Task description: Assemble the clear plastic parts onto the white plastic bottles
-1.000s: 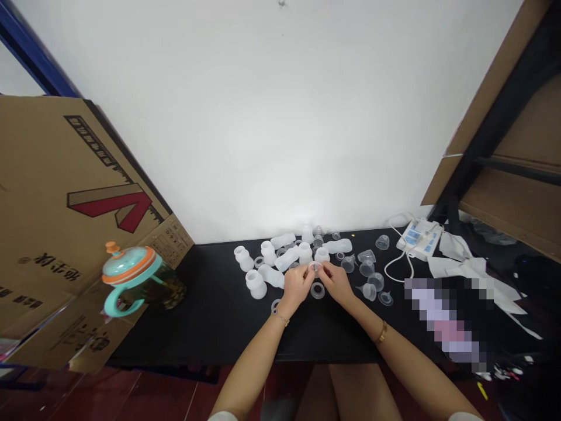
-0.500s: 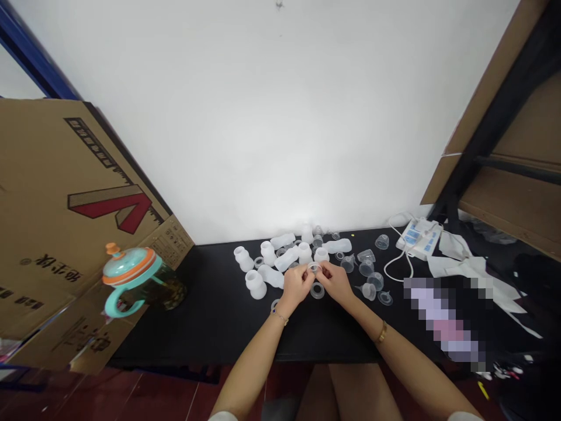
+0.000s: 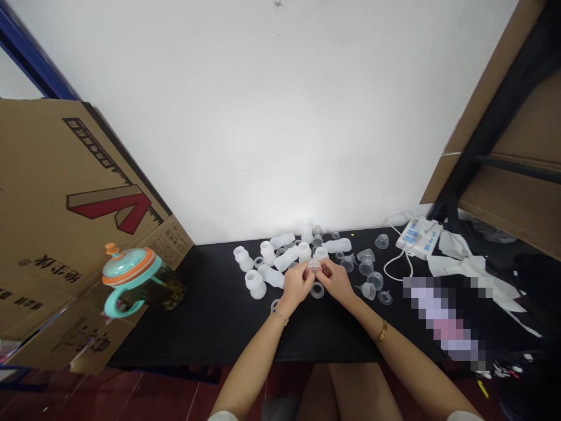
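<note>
Between the fingertips of both my hands is a small clear bottle nipple seated in a ring (image 3: 314, 265). My left hand (image 3: 298, 283) pinches its left side and my right hand (image 3: 334, 280) its right side. On the table just below them lies a loose screw ring (image 3: 317, 290). White bottles (image 3: 255, 285) stand and lie to the left and behind my hands, one of them (image 3: 321, 254) right behind the nipple. To the right of my right hand are several clear caps (image 3: 375, 280) and loose nipples (image 3: 385, 297). Another ring (image 3: 275, 304) is partly hidden by my left wrist.
A pitcher (image 3: 131, 275) with a turquoise lid stands at the left beside a large cardboard box (image 3: 65, 222). At the right, a white power strip (image 3: 419, 237) with cables lies near crumpled white paper (image 3: 477, 275). A white wall closes the back of the black table (image 3: 210, 327).
The piece in my hands has turned: its ring face showed before, and now the nipple dome points up. Both hands stay in nearly the same place.
</note>
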Demonstrator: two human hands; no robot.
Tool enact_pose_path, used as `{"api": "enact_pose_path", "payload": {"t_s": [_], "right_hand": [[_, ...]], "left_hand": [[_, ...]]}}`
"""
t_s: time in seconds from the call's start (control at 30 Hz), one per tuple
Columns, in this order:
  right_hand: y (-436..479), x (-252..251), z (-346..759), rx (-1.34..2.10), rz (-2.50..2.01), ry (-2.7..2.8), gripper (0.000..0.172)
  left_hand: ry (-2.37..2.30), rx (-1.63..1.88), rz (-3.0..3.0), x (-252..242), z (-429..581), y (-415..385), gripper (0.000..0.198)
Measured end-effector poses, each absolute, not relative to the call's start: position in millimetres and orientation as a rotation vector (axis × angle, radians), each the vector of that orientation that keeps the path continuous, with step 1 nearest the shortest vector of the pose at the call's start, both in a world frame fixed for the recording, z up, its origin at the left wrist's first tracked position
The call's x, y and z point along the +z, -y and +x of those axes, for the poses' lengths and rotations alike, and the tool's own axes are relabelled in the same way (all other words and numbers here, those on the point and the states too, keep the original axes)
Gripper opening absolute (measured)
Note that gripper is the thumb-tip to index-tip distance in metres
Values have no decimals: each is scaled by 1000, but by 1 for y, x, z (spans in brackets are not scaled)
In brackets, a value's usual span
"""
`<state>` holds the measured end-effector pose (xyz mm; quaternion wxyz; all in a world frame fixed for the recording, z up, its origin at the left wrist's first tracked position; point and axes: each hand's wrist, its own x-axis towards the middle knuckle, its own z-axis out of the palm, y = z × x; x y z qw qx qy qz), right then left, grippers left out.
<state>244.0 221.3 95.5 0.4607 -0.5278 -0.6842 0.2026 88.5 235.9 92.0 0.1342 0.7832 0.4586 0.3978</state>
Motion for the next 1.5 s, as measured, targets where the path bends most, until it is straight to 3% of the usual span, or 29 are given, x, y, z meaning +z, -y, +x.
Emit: {"api": "enact_pose_path", "payload": {"t_s": [0.53, 1.0, 1.27, 1.5], "right_hand": [[-218, 97, 245, 496, -1297, 1692, 17], [-217, 91, 243, 268, -1383, 1709, 35], [-215, 92, 242, 238, -1394, 1726, 37], [-218, 95, 247, 423, -1319, 1654, 31]], "left_hand": [[-1200, 1225, 2575, 90, 85, -235, 24], [-1237, 1370, 2905, 96, 84, -230, 20], [-1271, 1266, 2865, 94, 84, -228, 22], [-1400, 1221, 2542, 93, 94, -230, 20]]}}
